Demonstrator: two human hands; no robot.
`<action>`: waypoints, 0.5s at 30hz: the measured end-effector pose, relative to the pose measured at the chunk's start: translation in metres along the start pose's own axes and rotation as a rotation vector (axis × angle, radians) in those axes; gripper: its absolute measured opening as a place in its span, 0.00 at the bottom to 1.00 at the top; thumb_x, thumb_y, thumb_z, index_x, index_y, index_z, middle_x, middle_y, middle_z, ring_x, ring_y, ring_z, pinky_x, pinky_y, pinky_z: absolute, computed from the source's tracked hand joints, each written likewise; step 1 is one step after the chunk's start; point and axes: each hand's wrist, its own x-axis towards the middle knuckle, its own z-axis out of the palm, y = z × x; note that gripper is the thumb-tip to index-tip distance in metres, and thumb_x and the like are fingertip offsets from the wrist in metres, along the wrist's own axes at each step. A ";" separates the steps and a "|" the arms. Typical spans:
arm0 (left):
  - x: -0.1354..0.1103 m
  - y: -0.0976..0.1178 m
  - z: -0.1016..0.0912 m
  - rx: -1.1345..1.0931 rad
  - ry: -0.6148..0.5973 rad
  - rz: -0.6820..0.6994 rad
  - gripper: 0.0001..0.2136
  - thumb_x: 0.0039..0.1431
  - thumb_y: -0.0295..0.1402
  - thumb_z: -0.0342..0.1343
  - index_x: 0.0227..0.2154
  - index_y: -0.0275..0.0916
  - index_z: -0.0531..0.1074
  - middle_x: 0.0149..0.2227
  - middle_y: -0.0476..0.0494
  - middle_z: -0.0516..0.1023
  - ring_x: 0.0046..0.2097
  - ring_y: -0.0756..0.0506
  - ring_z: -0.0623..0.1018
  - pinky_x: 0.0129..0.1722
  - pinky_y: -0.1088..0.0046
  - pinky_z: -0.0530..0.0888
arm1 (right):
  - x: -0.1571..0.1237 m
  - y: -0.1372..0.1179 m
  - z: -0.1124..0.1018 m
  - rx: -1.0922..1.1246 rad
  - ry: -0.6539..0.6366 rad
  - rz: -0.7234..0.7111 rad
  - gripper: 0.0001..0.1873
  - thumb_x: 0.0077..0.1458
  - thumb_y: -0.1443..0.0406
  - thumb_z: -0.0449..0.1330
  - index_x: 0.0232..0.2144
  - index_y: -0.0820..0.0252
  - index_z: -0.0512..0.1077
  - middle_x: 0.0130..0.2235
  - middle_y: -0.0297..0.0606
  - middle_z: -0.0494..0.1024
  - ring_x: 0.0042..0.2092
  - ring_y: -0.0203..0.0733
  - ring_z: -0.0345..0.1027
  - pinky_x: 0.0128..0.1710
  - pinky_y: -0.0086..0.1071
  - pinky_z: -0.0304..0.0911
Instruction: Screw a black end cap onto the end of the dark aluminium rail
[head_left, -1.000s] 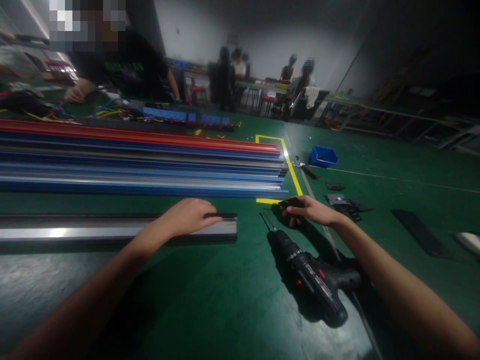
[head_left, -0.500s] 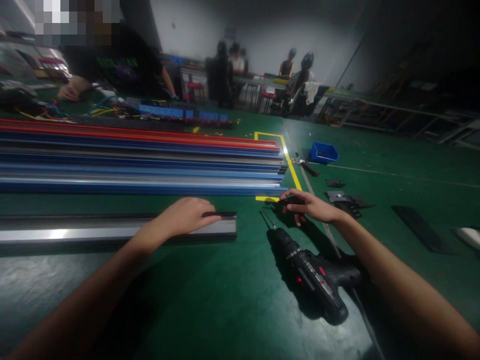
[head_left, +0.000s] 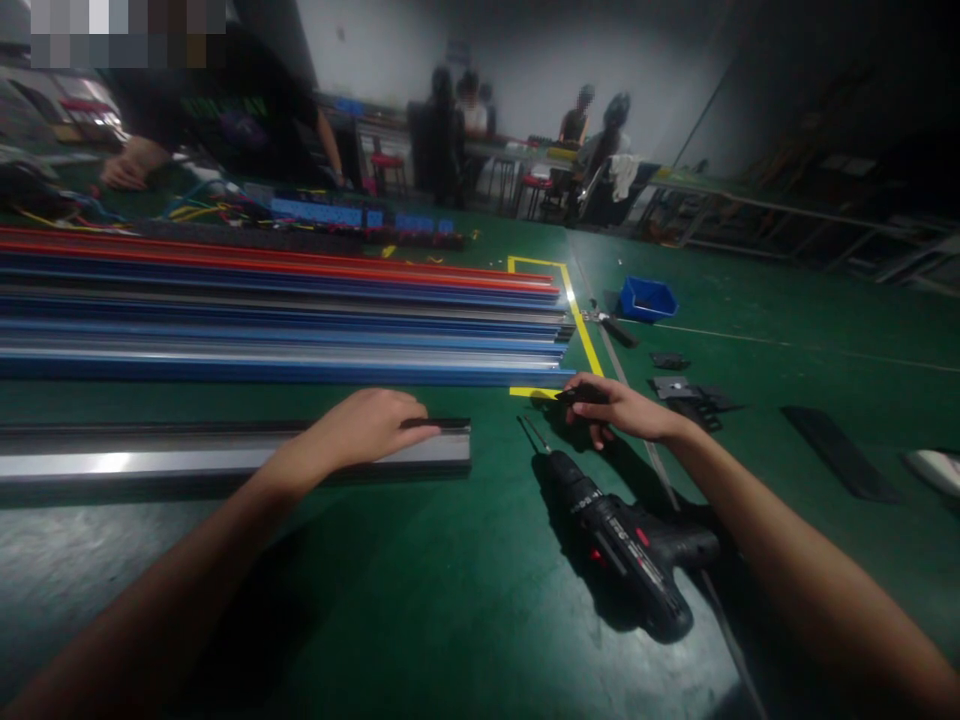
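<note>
My left hand [head_left: 371, 428] is closed over the near end of a long grey metal profile [head_left: 435, 448] with black edges, lying flat on the green surface. To the right, my right hand [head_left: 604, 408] pinches a small dark flat piece [head_left: 574, 396], partly covered by the fingers; its exact kind I cannot make out. A black cordless drill [head_left: 626, 560] with a long bit lies on its side just below my right hand. Its bit points up and left, toward the gap between the profile's end and my right hand.
Several blue and red profiles [head_left: 300, 345] lie side by side beyond. At the right are a blue bin [head_left: 649, 299], a black-handled tool [head_left: 616, 330], dark flat parts [head_left: 694, 392] and a long black plate [head_left: 836, 452]. A co-worker's hand [head_left: 135, 163] rests near wiring.
The camera view has shifted slightly. My left hand stays on the profile, and my right hand keeps hold of the dark piece with hardly any movement.
</note>
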 end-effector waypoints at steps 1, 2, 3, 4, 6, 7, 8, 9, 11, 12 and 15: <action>0.000 -0.001 0.001 -0.005 0.000 0.001 0.25 0.74 0.52 0.46 0.42 0.40 0.83 0.38 0.43 0.83 0.38 0.45 0.79 0.37 0.69 0.68 | 0.000 0.000 0.000 -0.002 -0.003 0.001 0.24 0.64 0.56 0.65 0.54 0.57 0.60 0.42 0.38 0.80 0.24 0.34 0.77 0.19 0.25 0.63; 0.000 -0.002 0.001 -0.010 0.000 0.001 0.25 0.74 0.52 0.46 0.42 0.40 0.83 0.38 0.43 0.83 0.38 0.45 0.79 0.36 0.69 0.68 | 0.000 0.000 0.000 -0.004 -0.006 0.004 0.23 0.64 0.56 0.66 0.53 0.57 0.60 0.41 0.38 0.80 0.24 0.34 0.76 0.19 0.25 0.63; 0.000 -0.002 0.002 -0.014 0.003 0.002 0.25 0.74 0.52 0.47 0.41 0.40 0.83 0.38 0.43 0.83 0.38 0.45 0.79 0.36 0.69 0.68 | -0.001 0.000 0.001 -0.005 -0.007 0.010 0.23 0.64 0.56 0.66 0.53 0.57 0.61 0.41 0.37 0.80 0.24 0.35 0.76 0.19 0.25 0.63; 0.000 -0.003 0.003 -0.016 0.008 0.003 0.25 0.74 0.52 0.47 0.41 0.40 0.83 0.38 0.43 0.83 0.38 0.45 0.79 0.36 0.69 0.68 | -0.001 0.000 0.001 -0.005 -0.005 0.016 0.23 0.63 0.56 0.66 0.52 0.57 0.61 0.40 0.37 0.80 0.24 0.35 0.76 0.19 0.25 0.63; 0.000 -0.004 0.003 -0.015 0.018 0.011 0.25 0.74 0.53 0.47 0.41 0.40 0.83 0.38 0.43 0.83 0.37 0.45 0.79 0.36 0.69 0.67 | -0.001 -0.001 0.002 -0.001 0.006 0.032 0.23 0.62 0.56 0.67 0.50 0.56 0.61 0.39 0.36 0.80 0.23 0.36 0.76 0.19 0.26 0.63; 0.000 -0.005 0.004 -0.013 0.021 0.016 0.25 0.74 0.53 0.46 0.40 0.41 0.83 0.38 0.43 0.83 0.37 0.45 0.79 0.36 0.69 0.67 | 0.000 -0.001 0.002 0.003 0.014 0.040 0.23 0.61 0.56 0.68 0.50 0.56 0.61 0.39 0.35 0.80 0.23 0.37 0.76 0.19 0.27 0.63; 0.001 -0.005 0.004 -0.013 0.023 0.022 0.26 0.74 0.53 0.46 0.40 0.41 0.83 0.38 0.43 0.83 0.38 0.45 0.79 0.36 0.69 0.67 | 0.000 -0.001 0.002 0.007 0.021 0.045 0.23 0.61 0.56 0.68 0.49 0.57 0.62 0.38 0.35 0.80 0.23 0.37 0.76 0.20 0.27 0.64; 0.001 -0.005 0.004 -0.014 0.026 0.025 0.26 0.74 0.53 0.46 0.40 0.41 0.83 0.38 0.43 0.83 0.38 0.45 0.80 0.36 0.69 0.67 | 0.000 -0.001 0.002 0.010 0.027 0.047 0.23 0.61 0.56 0.68 0.48 0.57 0.62 0.38 0.35 0.80 0.23 0.37 0.76 0.20 0.28 0.64; 0.000 -0.005 0.004 -0.019 0.039 0.031 0.26 0.74 0.54 0.46 0.40 0.41 0.83 0.37 0.43 0.83 0.37 0.45 0.79 0.36 0.69 0.67 | 0.001 0.000 0.002 0.010 0.038 0.039 0.21 0.60 0.55 0.68 0.45 0.59 0.64 0.36 0.35 0.80 0.23 0.36 0.75 0.21 0.28 0.64; 0.000 -0.005 0.004 -0.020 0.047 0.033 0.26 0.74 0.54 0.46 0.39 0.41 0.83 0.37 0.44 0.83 0.37 0.45 0.79 0.35 0.69 0.67 | 0.001 0.001 0.001 0.003 0.044 0.031 0.20 0.60 0.55 0.68 0.43 0.59 0.65 0.36 0.35 0.80 0.23 0.35 0.75 0.21 0.28 0.64; 0.000 -0.005 0.004 -0.019 0.052 0.035 0.25 0.73 0.53 0.47 0.38 0.41 0.83 0.36 0.44 0.83 0.35 0.46 0.78 0.34 0.70 0.66 | 0.001 0.001 0.000 -0.031 0.059 0.001 0.18 0.60 0.55 0.67 0.42 0.61 0.67 0.36 0.37 0.80 0.23 0.35 0.74 0.22 0.29 0.64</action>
